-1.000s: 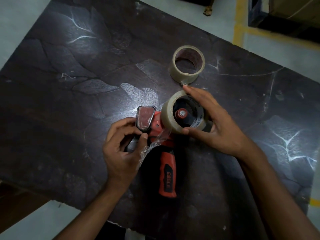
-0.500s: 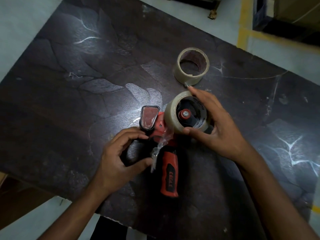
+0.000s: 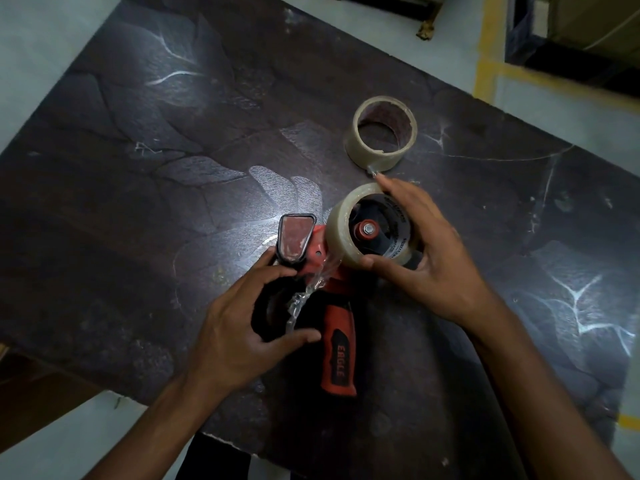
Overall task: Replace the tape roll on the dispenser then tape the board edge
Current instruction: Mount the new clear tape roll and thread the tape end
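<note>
I am in a workshop or warehouse sort of place: a bare pale concrete floor point(image 3: 45, 43) marked with yellow painted lines point(image 3: 486, 46), a large dark board point(image 3: 173, 168) lying under me, and a red tape dispenser point(image 3: 337, 355) with clear tape rolls on it.

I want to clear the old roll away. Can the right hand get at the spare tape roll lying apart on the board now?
Probably yes: the spare tape roll lies bare just beyond the right hand, but that hand first must release the mounted roll.
</note>
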`<action>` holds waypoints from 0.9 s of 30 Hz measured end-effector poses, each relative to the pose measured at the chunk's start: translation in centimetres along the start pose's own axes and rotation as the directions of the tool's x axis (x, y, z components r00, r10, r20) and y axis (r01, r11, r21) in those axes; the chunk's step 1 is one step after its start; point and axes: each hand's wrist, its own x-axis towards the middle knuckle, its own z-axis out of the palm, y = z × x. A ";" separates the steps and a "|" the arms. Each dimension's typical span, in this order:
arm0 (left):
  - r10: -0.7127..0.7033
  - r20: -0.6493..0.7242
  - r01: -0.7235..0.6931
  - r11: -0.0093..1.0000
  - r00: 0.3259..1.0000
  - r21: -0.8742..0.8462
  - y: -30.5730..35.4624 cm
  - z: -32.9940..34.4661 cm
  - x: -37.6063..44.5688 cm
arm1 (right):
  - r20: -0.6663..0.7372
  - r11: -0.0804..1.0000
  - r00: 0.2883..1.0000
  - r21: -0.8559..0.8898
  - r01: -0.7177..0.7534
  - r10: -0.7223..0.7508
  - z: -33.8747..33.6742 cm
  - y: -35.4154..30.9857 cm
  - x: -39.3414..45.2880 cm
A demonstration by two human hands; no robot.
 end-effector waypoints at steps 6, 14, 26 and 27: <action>0.031 -0.198 -0.022 0.999 0.980 0.049 0.4 1.2 0.2 | -0.003 1.000 1.000 -0.004 -0.013 0.013 0.2 -0.1 -0.1; -0.122 -0.276 0.108 0.992 0.954 -0.064 0.2 1.0 1.4 | 0.004 0.997 0.999 -0.074 -0.032 0.032 0.1 -0.6 -0.1; -0.245 -0.092 0.192 0.901 0.965 -0.389 -1.0 0.0 2.1 | 0.055 0.932 0.995 -0.357 -0.063 0.088 0.7 -2.7 0.0; -0.250 -0.077 0.195 0.885 0.965 -0.424 -1.0 -0.3 2.1 | 0.054 0.902 0.994 -0.428 -0.059 0.091 0.5 -3.1 0.2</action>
